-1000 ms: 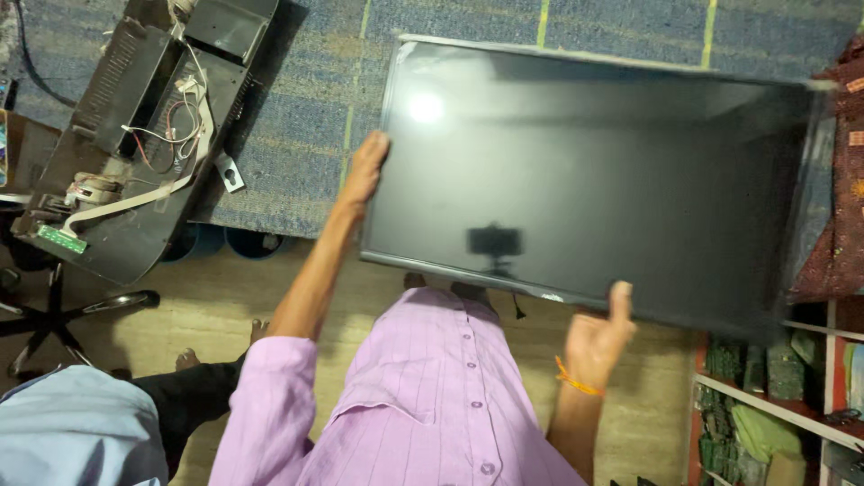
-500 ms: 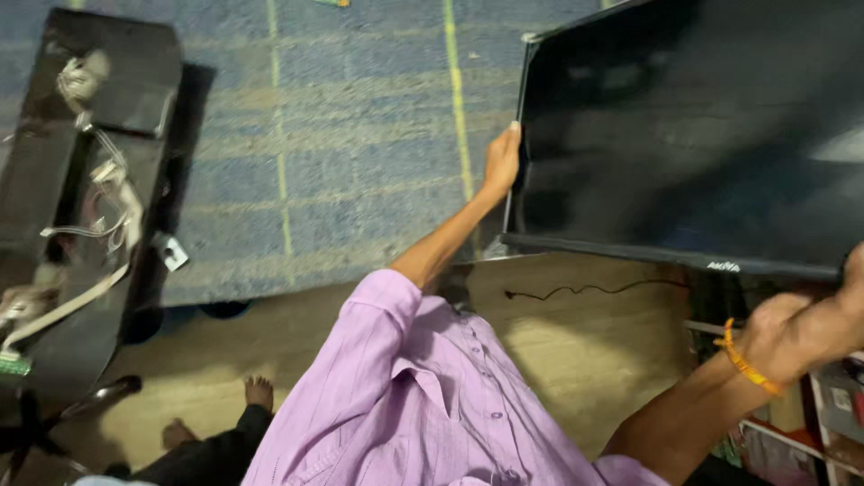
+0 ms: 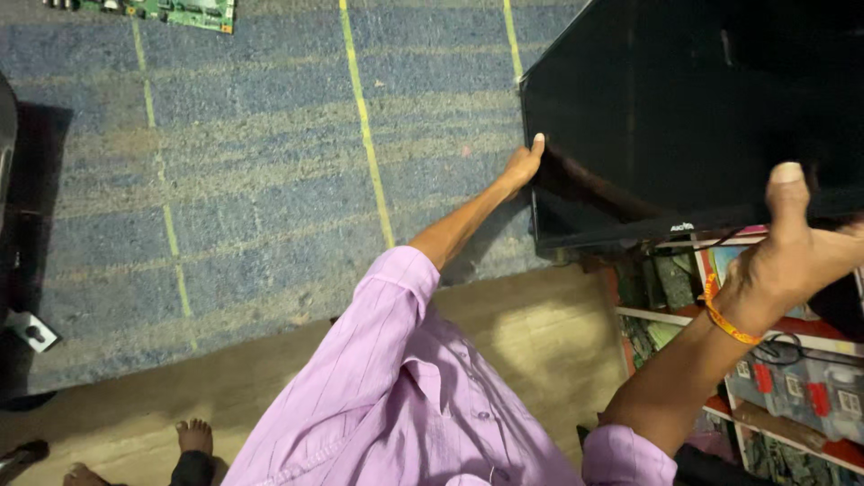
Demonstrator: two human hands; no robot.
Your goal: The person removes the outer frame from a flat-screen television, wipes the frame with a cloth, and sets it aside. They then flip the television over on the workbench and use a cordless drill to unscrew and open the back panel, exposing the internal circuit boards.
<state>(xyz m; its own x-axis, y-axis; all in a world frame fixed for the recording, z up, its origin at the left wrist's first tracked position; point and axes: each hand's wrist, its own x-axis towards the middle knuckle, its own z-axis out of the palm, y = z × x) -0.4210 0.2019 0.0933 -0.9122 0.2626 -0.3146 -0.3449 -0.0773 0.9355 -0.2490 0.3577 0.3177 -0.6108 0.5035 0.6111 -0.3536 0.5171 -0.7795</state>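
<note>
Left hand (image 3: 524,166): arm stretched out from a rolled lilac sleeve, fingers wrapped round the left edge of the flat-screen television (image 3: 693,117), thumb lying on the dark front
Right hand (image 3: 792,252): raised at the right of the view, palm under the lower right part of the panel, thumb upright against the screen; how far the other fingers curl behind cannot be told
Flat-screen television: large black panel, held off the floor between both hands, tilted, filling the far right; its lower edge hangs over the shelf
Wristband (image 3: 724,317): orange thread around the right wrist
Shirt (image 3: 405,396): lilac, finely striped, buttoned, at near centre
Carpet (image 3: 252,162): blue with pale yellow-green lines, covering the far left and centre
Circuit board (image 3: 166,11): green, lying on the carpet at the far left edge
Shelf (image 3: 783,378): at near right, stacked with boards and coloured packets, a black cable across it
Bare foot (image 3: 193,438): of a person, at near left on the tan floor
</note>
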